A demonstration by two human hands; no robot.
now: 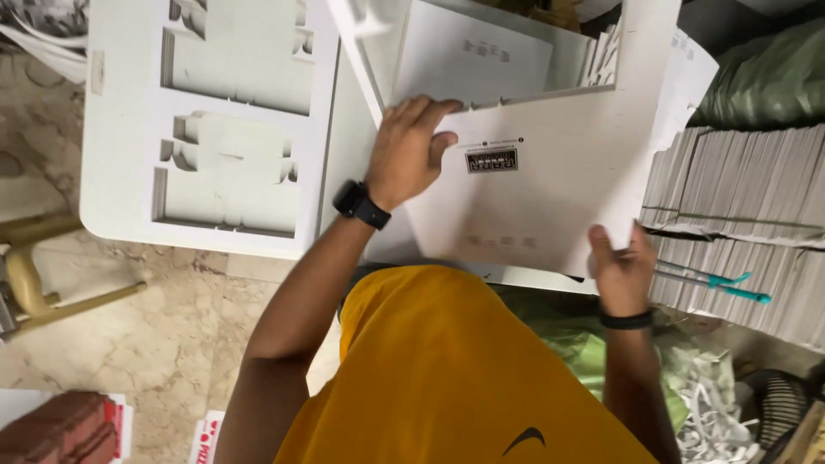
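From the head view I look down on my two hands, and both are on one white card sheet [550, 185] that lies tilted in front of me; my left hand [411, 148] rests flat on the sheet near its upper left part, fingers spread and pressing at a cut edge; my right hand [622, 268] is well apart from it, at the lower right corner, and its fingers are closed on that corner, thumb on top. The sheet has a small dark printed label [491, 160] near its middle; I wear a black watch [361, 204] on the left wrist and a dark band [626, 320] on the right wrist.

To the left of the sheet lies a second white board [129, 146] with cut-out shapes, partly over the marble floor [146, 335]; to the right stands a stack of grey cards [748, 206] on edge, and a teal tool [726, 286] lies on it, just beside my right hand; my yellow shirt [455, 378] fills the lower middle; white paper scraps [722, 412] lie at the lower right.
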